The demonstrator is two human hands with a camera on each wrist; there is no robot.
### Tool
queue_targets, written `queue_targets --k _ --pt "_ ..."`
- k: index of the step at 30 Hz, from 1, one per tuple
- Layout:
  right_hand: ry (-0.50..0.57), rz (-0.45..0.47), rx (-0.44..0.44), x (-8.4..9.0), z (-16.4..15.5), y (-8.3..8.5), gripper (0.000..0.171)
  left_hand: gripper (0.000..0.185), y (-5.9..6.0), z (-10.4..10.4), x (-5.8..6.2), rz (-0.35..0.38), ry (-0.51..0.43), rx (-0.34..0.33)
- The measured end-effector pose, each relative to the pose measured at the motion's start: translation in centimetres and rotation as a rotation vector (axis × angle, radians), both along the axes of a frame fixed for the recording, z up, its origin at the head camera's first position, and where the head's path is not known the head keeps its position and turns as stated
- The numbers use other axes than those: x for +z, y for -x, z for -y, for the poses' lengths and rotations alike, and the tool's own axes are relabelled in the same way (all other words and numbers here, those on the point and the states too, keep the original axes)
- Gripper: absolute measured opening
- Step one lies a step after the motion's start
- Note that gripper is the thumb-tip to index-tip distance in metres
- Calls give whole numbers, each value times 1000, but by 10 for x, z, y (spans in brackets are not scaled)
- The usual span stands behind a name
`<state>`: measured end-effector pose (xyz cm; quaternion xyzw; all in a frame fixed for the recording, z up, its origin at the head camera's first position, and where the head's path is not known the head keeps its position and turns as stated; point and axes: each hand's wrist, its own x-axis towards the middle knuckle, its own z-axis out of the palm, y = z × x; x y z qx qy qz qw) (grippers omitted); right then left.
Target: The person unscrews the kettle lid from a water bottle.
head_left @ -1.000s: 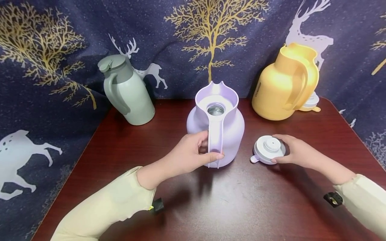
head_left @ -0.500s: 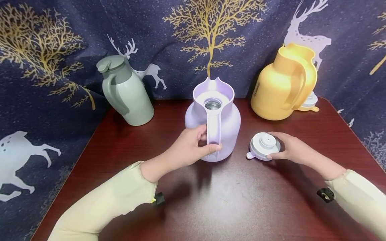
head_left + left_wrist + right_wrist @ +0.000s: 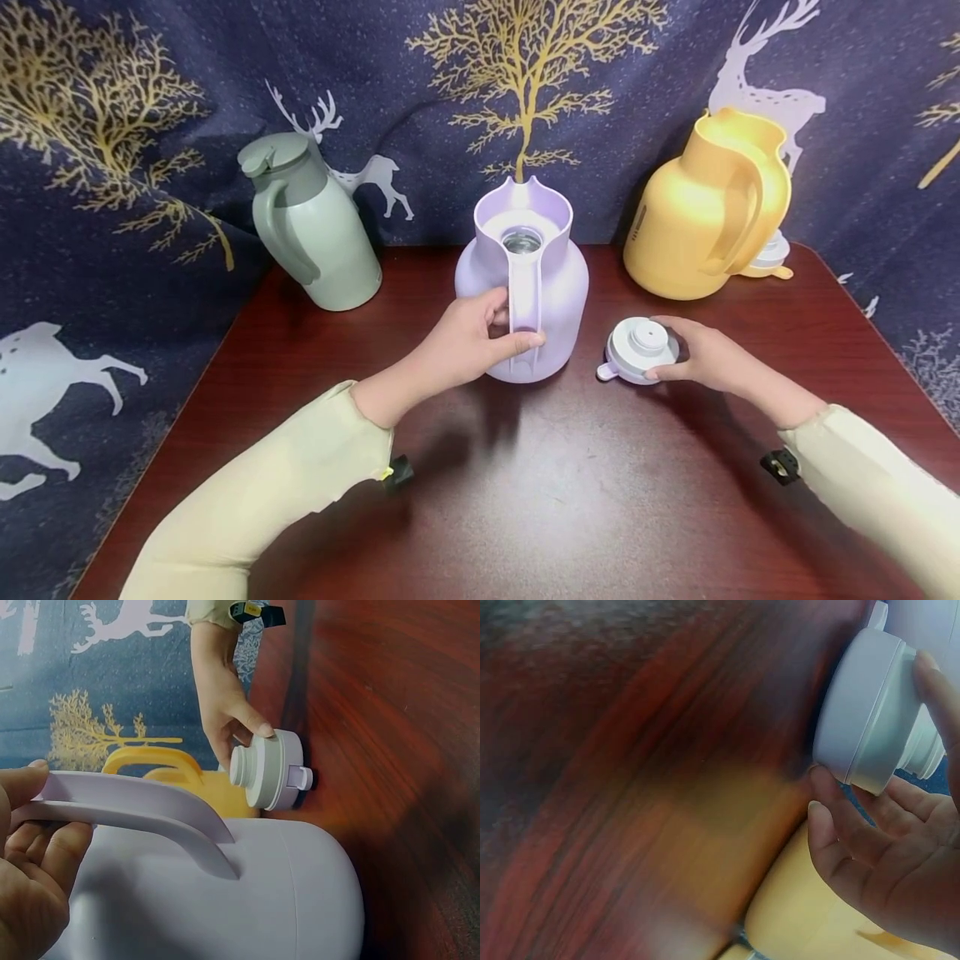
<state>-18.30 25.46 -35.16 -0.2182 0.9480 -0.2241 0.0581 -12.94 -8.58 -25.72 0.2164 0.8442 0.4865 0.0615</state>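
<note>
Lilac jug (image 3: 522, 287), open-topped, is sliding away across the dark red counter (image 3: 570, 500) toward the patterned backdrop, farther back than a second ago, the left hand (image 3: 468, 346) keeping its fingers (image 3: 525, 341) wrapped round the handle (image 3: 523, 302); its white lid (image 3: 637, 351) is travelling alongside, pinched at the rim by the right hand (image 3: 708, 360) and resting on the wood just right of the jug, apart from it, suggesting both pieces are being pushed back together
</note>
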Motion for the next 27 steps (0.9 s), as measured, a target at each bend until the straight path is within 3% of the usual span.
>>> queue_targets --k 6,27 --pt "1 16 -19 0 9 9 81 39 12 1 0 -37 27 41" --pt "50 49 -58 -2 38 50 79 32 59 17 1 -48 69 166"
